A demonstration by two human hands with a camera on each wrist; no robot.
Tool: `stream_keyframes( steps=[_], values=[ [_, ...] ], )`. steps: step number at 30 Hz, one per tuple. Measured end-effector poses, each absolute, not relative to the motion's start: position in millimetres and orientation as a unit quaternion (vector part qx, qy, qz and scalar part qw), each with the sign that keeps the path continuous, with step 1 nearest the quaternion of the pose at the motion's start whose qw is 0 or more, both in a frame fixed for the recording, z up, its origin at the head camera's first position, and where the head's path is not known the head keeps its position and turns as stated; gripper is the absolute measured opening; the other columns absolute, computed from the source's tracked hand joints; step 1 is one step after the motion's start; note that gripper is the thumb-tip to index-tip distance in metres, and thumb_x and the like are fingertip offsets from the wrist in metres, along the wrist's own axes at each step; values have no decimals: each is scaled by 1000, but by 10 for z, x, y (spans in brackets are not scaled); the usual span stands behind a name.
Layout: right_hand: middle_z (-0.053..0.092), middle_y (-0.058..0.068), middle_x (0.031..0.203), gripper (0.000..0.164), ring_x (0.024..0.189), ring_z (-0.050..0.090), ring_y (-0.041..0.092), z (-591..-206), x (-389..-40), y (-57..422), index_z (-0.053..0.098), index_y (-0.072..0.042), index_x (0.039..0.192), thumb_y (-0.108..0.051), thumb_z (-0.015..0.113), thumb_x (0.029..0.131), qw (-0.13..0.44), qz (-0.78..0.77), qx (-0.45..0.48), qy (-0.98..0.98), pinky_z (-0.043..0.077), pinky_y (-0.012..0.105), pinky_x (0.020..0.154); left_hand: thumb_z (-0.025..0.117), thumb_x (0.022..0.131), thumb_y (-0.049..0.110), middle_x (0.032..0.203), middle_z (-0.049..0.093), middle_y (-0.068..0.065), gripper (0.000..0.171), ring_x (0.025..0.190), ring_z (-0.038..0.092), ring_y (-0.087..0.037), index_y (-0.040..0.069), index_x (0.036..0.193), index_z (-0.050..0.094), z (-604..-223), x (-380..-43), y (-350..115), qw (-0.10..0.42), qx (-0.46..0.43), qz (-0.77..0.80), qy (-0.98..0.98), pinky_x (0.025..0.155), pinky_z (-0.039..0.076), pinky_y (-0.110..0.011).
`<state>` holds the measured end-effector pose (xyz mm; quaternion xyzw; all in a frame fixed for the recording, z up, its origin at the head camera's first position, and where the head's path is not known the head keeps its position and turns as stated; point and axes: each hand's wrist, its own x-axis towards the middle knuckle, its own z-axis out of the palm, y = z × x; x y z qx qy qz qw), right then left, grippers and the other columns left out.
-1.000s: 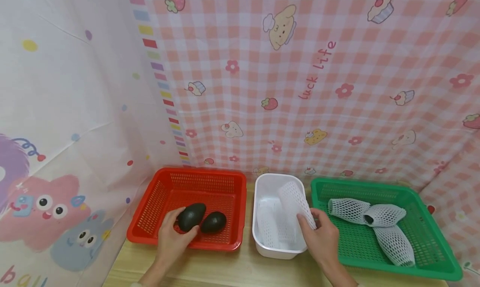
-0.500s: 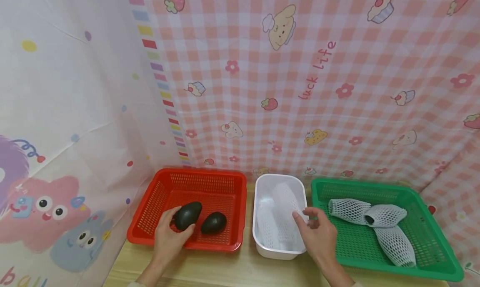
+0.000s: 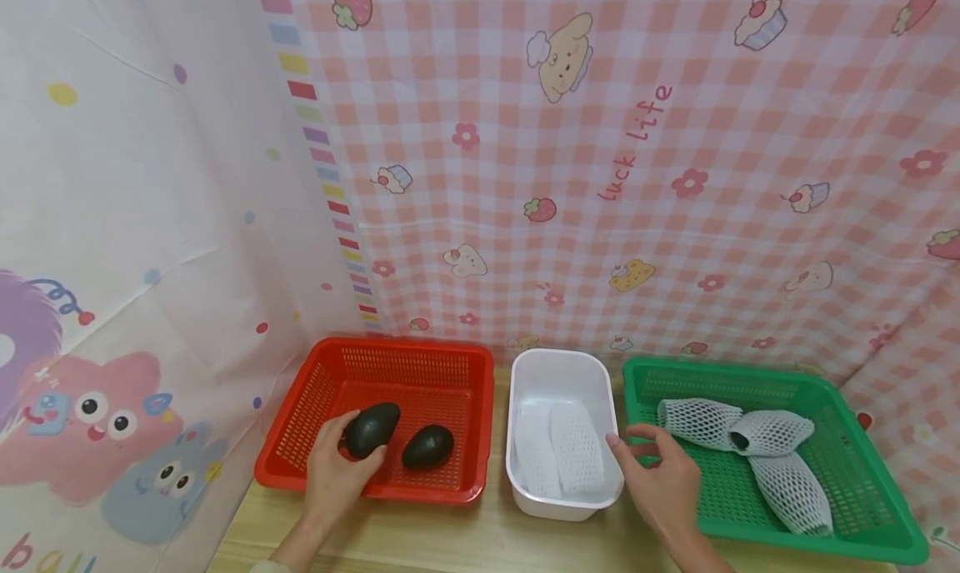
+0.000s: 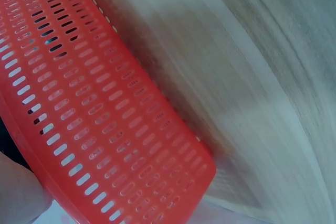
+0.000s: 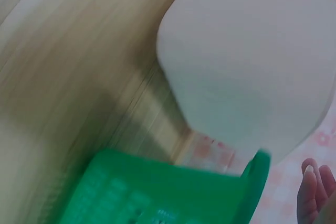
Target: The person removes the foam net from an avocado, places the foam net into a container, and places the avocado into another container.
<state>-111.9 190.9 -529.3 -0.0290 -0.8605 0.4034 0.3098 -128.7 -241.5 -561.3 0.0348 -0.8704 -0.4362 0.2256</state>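
Right hand now off white net (backdrop: "luck life")

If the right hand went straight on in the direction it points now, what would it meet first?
The right hand points toward the white box, so probably that box's near side rim. Height is unclear; it might pass above.

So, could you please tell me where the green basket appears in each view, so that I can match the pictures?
Head: the green basket is at the lower right, just right of the white tub.
Left wrist: not visible.
Right wrist: the green basket is blurred and cut off at the bottom, below the white tub.
Shared landmark: the wooden tabletop shows in all three views.
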Motion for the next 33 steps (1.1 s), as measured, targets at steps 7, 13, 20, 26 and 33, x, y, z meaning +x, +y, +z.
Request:
stream_keyframes(
  steps=[7,13,20,26,33],
  values=[
    [76,7,85,31,66,66,10,-5365,-1094,2222,75,-5,101,-13,92,76,319,375,-30,-870,47,13,57,94,70,7,121,65,-15,65,109,64,-31,3,129,67,-5603,-1332,-2444,190,53,-424,-884,90,48,-31],
    [77,9,88,37,72,66,8,-5408,-1067,2485,76,-7,106,-18,93,74,335,328,-37,-882,46,13,62,92,72,8,122,64,-21,65,112,62,-38,-2,130,65,-5579,-1364,-2470,169,49,-417,-892,93,50,-53],
    [76,16,114,48,90,69,35,-5385,-1023,2711,73,-4,120,-25,89,80,299,299,-51,-904,49,32,72,88,77,12,128,61,-24,64,119,59,-41,-2,134,62,-5555,-1415,-2502,113,61,-416,-900,100,47,-54],
    [61,26,139,61,121,57,50,-5348,-999,2891,62,0,135,-35,83,90,214,317,-76,-921,46,65,88,87,78,13,125,62,-25,64,116,61,-41,-5,134,61,-5560,-1446,-2518,93,46,-396,-912,98,49,-55],
    [55,34,142,76,119,55,55,-5366,-1009,3124,53,7,143,-40,81,91,192,283,-76,-937,45,68,87,88,77,12,119,63,-23,65,108,64,-39,-5,135,61,-5545,-1471,-2499,77,41,-378,-922,94,53,-55]
  ],
)
